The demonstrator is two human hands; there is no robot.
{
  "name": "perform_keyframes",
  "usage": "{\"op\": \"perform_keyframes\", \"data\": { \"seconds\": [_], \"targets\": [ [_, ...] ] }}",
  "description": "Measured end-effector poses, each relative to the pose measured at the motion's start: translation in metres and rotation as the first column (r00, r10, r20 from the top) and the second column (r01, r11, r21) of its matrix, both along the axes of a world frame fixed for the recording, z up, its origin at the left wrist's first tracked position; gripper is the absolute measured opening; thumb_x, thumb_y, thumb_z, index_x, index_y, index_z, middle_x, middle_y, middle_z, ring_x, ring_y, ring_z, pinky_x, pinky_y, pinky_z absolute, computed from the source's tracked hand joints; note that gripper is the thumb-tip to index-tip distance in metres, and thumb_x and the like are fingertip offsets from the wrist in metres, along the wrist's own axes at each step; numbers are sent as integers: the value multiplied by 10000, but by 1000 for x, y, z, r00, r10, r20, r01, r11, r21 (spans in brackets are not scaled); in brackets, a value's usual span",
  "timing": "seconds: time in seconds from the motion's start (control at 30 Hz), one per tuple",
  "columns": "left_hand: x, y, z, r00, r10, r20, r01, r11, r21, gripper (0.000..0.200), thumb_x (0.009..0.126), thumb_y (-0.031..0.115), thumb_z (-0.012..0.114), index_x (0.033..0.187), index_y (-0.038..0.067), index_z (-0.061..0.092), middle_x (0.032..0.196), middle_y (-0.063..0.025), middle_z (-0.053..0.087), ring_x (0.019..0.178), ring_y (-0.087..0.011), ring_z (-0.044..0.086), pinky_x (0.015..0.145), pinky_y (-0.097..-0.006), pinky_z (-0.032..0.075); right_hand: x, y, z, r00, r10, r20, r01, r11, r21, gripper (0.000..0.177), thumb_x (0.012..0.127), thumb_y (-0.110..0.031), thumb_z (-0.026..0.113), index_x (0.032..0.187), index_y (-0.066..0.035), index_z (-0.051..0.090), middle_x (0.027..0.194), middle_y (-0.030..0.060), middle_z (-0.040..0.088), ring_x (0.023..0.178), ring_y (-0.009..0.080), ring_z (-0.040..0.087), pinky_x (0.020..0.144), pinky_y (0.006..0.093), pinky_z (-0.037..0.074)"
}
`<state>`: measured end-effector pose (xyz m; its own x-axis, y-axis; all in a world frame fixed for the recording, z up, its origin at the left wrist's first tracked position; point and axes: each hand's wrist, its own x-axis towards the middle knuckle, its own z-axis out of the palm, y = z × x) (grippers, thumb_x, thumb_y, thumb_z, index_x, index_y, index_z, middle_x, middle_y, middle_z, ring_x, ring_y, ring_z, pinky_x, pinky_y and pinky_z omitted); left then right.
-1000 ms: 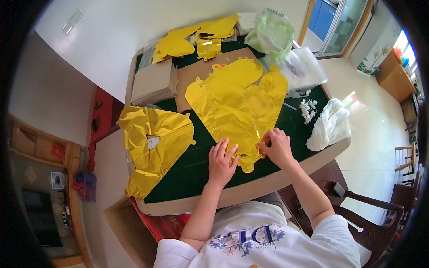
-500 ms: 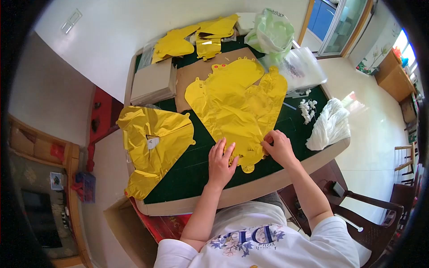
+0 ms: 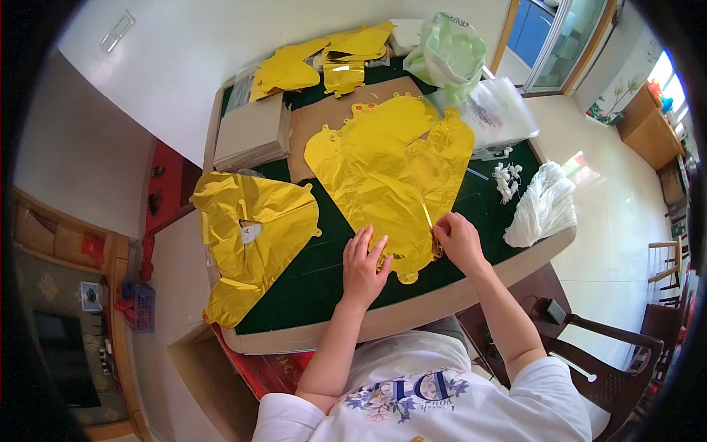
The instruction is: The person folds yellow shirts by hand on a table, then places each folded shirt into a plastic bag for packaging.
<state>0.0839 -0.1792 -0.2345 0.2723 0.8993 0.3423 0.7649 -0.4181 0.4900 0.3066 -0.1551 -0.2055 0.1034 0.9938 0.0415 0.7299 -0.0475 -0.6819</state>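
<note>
A flat gold foil balloon [image 3: 383, 169], uninflated and wrinkled, lies in the middle of the green-topped table [image 3: 283, 298]. My left hand [image 3: 363, 269] rests on its lower left edge with the fingers stretched out. At the lower right edge my right hand [image 3: 458, 239] pinches the foil between thumb and fingers, and a bright crease runs up from there. Two small red spots show near the balloon's far edge. Another gold foil balloon [image 3: 272, 210], with a small white label in its middle, lies to the left.
Further gold foil pieces [image 3: 287, 70] lie at the back beside a stack of cardboard sheets [image 3: 252, 132]. A pale green plastic bag [image 3: 445, 55] and clear plastic sleeves [image 3: 490, 114] are at the back right. White string [image 3: 543, 206] lies near the right edge. A wooden chair [image 3: 611, 353] stands at right.
My right hand has shifted very slightly on the balloon's edge, and a bright fold has appeared in the foil beside it. My left hand stays in place.
</note>
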Motion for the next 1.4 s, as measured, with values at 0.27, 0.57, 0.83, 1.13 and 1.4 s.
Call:
{"op": "perform_keyframes", "data": {
  "seconds": [0.27,0.57,0.83,1.13,1.4],
  "targets": [
    [-3,25,10,933,115,342,-85,991,-103,324,861,127,630,1167,34,580,1238,-202,533,1185,-358,492,997,-408,414,20,65,4,980,47,192,-128,891,436,189,820,-93,622,994,-21,616,1074,145,587,1052,331,534,911,415,429],
    [-31,148,-17,497,506,704,-64,831,-553,428,887,93,567,1291,-5,461,1078,-122,595,915,-163,583,788,-263,463,14,90,-28,941,205,271,-307,853,422,283,894,-157,561,1149,-41,603,1266,132,548,1224,308,477,1063,462,338],
    [-22,156,6,431,601,673,-39,758,-651,478,859,109,578,1307,15,440,949,-79,579,818,-138,554,717,-269,464,11,85,-29,921,208,330,-325,875,358,284,917,-189,536,1167,-66,595,1255,118,554,1223,293,478,1069,456,328],
    [-8,160,26,497,622,606,9,694,-720,494,873,137,577,1334,52,420,1244,-170,552,944,-193,578,766,-296,471,11,85,-31,917,205,342,-328,875,355,286,921,-205,525,1169,-83,598,1250,125,551,1225,297,472,1077,457,316],
    [-7,168,22,573,601,557,-29,694,-719,487,882,158,571,1329,36,419,1287,-187,523,1136,-277,543,925,-361,433,10,87,-32,910,212,356,-342,869,358,287,917,-203,532,1180,-112,601,1238,128,551,1215,301,477,1071,473,324]
  ]
}}
